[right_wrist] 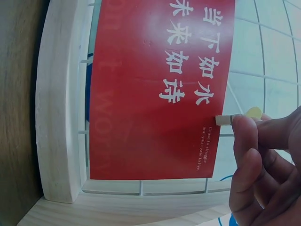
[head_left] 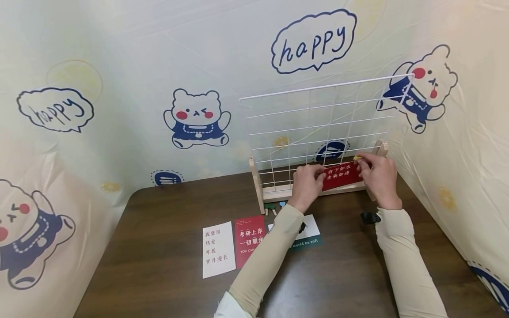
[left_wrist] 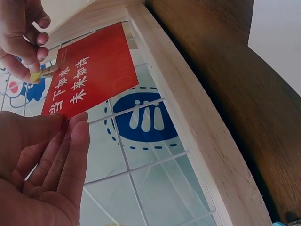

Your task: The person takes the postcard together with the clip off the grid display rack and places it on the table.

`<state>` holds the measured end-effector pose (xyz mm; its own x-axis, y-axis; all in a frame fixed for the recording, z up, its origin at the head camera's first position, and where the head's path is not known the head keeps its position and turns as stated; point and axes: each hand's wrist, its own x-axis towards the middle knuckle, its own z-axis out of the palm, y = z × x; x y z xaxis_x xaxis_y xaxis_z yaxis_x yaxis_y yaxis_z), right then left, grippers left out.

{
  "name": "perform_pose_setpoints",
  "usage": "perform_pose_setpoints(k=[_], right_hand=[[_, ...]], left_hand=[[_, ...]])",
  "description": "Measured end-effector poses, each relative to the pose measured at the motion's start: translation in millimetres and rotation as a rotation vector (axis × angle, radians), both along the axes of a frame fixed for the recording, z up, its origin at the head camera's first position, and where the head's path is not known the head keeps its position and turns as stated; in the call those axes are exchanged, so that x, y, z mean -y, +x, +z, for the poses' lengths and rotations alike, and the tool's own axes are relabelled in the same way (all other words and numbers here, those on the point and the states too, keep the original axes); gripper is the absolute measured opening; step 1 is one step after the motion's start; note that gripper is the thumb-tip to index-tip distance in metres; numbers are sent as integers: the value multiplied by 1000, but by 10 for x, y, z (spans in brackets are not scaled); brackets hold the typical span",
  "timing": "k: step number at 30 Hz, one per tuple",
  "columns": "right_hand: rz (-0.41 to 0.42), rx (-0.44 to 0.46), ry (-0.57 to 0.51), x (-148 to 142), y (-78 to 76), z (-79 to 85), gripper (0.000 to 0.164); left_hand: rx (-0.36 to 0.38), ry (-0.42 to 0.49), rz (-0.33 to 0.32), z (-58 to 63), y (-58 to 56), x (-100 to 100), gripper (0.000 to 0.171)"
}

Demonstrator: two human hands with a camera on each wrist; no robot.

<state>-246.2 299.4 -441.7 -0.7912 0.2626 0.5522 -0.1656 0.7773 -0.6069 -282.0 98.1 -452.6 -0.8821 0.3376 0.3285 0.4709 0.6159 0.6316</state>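
Observation:
A red card (head_left: 341,176) with white Chinese characters is held against the lower right of a white wire grid (head_left: 302,128) in a wooden stand. My left hand (head_left: 307,186) pinches the card's left end between thumb and fingers. In the left wrist view, that thumb (left_wrist: 33,129) lies over the card's corner. My right hand (head_left: 379,179) pinches a small wooden clothespin (right_wrist: 225,120) with a yellow piece (right_wrist: 254,113) on it. The clothespin's tip overlaps the card's upper edge near its right end; whether it also grips a grid wire I cannot tell.
On the brown table (head_left: 159,221) lie a white card (head_left: 219,249), another red card (head_left: 249,234) and a white-and-green card (head_left: 312,242), partly behind my left arm. Several small clips (head_left: 270,206) lie by the stand's left foot. A patterned cloth (head_left: 131,44) hangs behind.

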Motion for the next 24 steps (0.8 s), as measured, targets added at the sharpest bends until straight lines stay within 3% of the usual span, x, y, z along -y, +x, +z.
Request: perform_pose_setpoints(k=[11, 24], right_hand=[[28, -37, -29, 65, 43, 87, 21], [16, 14, -62, 83, 73, 147, 25]], left_hand=[[-1, 5, -22, 20, 2, 85, 21], [27, -1, -12, 86, 48, 166, 21]])
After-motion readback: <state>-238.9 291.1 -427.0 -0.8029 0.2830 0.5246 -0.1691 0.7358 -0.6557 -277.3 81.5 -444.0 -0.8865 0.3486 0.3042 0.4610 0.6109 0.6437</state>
